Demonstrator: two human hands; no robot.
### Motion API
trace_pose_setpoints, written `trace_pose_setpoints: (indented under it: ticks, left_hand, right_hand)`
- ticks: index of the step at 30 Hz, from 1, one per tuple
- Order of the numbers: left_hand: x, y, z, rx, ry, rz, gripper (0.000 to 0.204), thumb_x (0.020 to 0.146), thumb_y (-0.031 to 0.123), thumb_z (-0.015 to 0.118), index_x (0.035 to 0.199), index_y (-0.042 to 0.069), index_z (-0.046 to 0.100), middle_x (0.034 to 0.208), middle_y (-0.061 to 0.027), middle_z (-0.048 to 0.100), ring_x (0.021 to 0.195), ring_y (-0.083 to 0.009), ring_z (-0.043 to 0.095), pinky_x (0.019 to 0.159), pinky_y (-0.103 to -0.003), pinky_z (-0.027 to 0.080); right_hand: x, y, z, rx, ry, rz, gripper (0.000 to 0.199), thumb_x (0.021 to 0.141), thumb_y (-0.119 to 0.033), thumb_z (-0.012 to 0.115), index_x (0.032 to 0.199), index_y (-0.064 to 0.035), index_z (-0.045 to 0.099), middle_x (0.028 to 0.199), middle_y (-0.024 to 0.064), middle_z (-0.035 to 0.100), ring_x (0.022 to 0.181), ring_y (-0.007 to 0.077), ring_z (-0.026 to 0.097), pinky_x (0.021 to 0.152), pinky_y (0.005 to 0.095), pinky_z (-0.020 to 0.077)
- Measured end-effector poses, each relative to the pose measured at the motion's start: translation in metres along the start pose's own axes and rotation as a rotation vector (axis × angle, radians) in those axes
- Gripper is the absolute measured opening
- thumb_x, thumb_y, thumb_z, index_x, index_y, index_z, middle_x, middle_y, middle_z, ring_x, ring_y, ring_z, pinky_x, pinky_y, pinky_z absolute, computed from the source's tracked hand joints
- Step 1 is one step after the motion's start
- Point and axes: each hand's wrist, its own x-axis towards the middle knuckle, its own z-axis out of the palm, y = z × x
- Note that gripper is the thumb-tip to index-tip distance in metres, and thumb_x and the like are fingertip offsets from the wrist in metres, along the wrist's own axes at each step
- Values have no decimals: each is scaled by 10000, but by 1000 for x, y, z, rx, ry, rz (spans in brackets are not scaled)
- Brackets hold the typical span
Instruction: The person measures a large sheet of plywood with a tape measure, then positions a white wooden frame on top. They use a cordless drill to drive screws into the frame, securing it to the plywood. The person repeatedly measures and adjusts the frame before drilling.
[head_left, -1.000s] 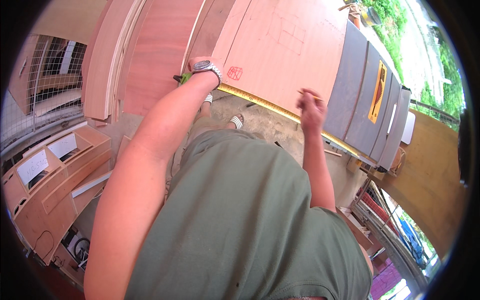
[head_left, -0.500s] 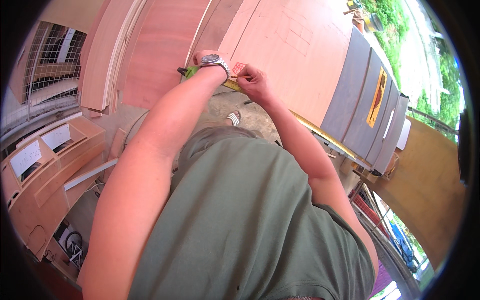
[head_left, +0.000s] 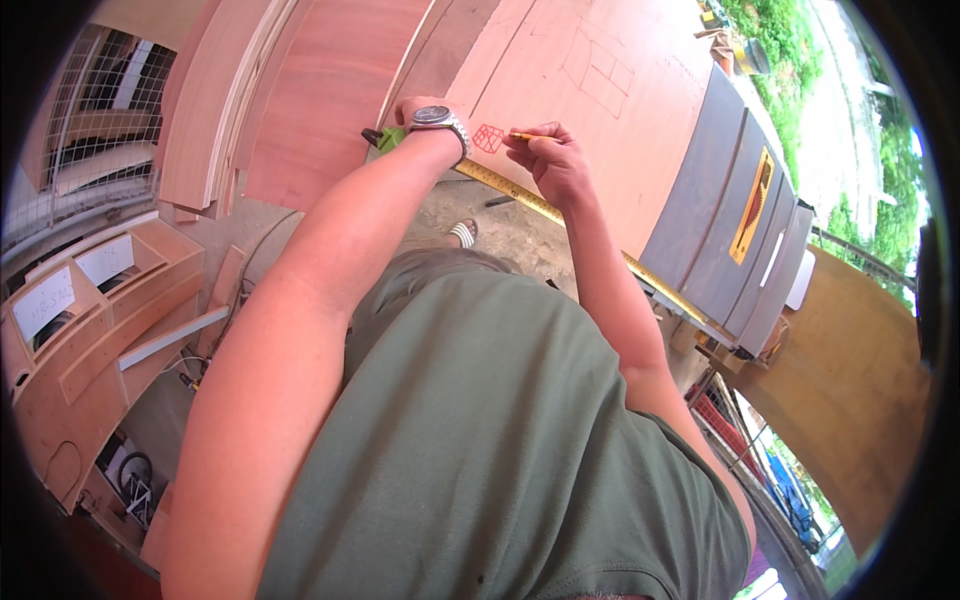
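A plywood sheet (head_left: 560, 60) lies in front of me, with pencil lines and a red mark (head_left: 488, 138) drawn on it. Along its near edge runs the yellow blade (head_left: 520, 195) of a tape measure, whose green case (head_left: 391, 138) is at the left. My left hand (head_left: 418, 108), below a metal wristwatch, is closed at that case; the watch and wrist partly hide its fingers. My right hand (head_left: 560, 165) is raised a little over the sheet, right of the red mark, pinching a pencil (head_left: 533, 137).
A grey table saw (head_left: 715, 200) with a yellow blade insert adjoins the sheet at the right. Stacked boards (head_left: 215, 110) stand at the left beside a wire mesh panel (head_left: 115, 125). Wooden cabinet parts (head_left: 110, 310) fill the lower left. My sandalled foot (head_left: 463, 233) is on the floor.
My right hand with the pencil has lifted from the tape's edge and moved right, uncovering the red mark. My left hand stays at the tape case.
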Motion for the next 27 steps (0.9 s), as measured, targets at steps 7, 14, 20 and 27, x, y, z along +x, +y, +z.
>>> trace_pose_setpoints:
  ticks: [7,14,20,27]
  left_hand:
    - [-4,1,-1,-1,12,-3,348,910,226,651,1235,121,713,1172,-59,732,1006,-247,704,693,-482,499]
    - [-9,0,-4,35,40,8,333,977,223,539,1230,118,727,1187,-74,746,1060,-234,728,735,-467,564]
    - [-5,0,-2,1,14,-13,360,921,240,631,1255,128,706,1229,-65,717,1062,-247,694,725,-495,511]
    - [-2,0,2,-6,33,-15,352,917,227,637,1246,129,711,1200,-53,726,1039,-245,699,698,-492,508]
  right_hand:
    - [-7,-11,-7,360,-42,58,151,929,17,573,1059,-55,602,1019,139,708,919,286,718,874,466,594]
    - [-4,20,16,-977,35,-122,237,967,-152,647,1119,21,705,838,96,689,851,213,679,798,343,538]
    - [-9,26,29,-1340,-107,-425,148,865,-65,666,991,-7,716,897,168,700,819,259,689,760,349,538]
    - [-11,30,29,-1318,8,-452,97,835,-60,658,896,0,705,806,143,694,730,230,685,676,336,534]
